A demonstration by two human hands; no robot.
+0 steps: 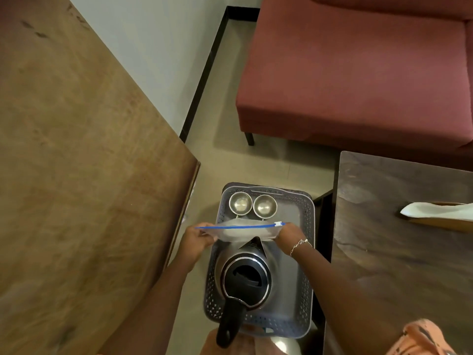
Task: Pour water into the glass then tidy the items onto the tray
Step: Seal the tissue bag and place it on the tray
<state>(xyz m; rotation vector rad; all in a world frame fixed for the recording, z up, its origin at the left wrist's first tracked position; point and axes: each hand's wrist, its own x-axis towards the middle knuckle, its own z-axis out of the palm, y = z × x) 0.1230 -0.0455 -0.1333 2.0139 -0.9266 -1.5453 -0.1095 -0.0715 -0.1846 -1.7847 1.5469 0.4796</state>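
A grey perforated tray (305, 254) sits low between two tables. Two small steel cups (240, 203) (265, 206) stand side by side at its far end. A steel kettle (244, 276) with a black lid and handle fills the near part. Above the tray, between cups and kettle, hangs a clear zip bag (240, 233) with a blue seal strip. My left hand (195, 240) pinches its left end and my right hand (288, 233) pinches the right end by the white slider. No glass of water is visible.
A large wooden table (76, 162) lies to the left, a dark wooden table (399, 239) to the right with a white cloth over a wooden thing (435, 212). A red sofa (358, 73) stands beyond. Tiled floor shows around the tray.
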